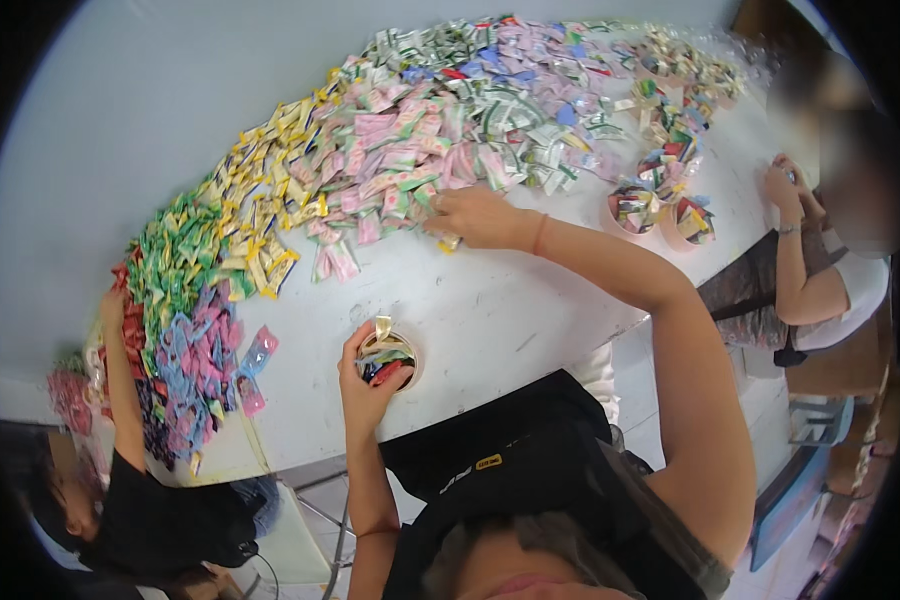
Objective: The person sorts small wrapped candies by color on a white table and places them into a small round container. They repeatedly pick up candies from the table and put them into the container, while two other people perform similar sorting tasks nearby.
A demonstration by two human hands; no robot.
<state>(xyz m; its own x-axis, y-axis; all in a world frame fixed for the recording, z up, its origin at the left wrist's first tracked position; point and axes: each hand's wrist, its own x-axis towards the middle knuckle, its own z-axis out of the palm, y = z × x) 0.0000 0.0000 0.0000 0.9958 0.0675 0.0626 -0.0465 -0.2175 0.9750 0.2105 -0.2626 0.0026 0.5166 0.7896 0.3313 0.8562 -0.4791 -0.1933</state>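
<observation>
My left hand [362,385] wraps round a small round tub [416,372] standing near the front edge of the white table. Inside it are wrapped candies [390,362] in several colours; a gold-wrapped one pokes up above the rim. Reaching out across the table, my right hand [475,217] is at the near edge of the pink-and-green wrapped candies [410,185]. Its fingers are curled down onto a packet there, and their tips are partly hidden. A yellow-wrapped candy [449,243] shows just under that hand.
Yellow candies [280,150], green candies [175,245] and pink-blue candies [195,365] curve along the table's left. Two filled tubs [630,215] stand at the right. One co-worker's hand [113,305] touches red packets at left; another's hands [790,180] are at the right table edge.
</observation>
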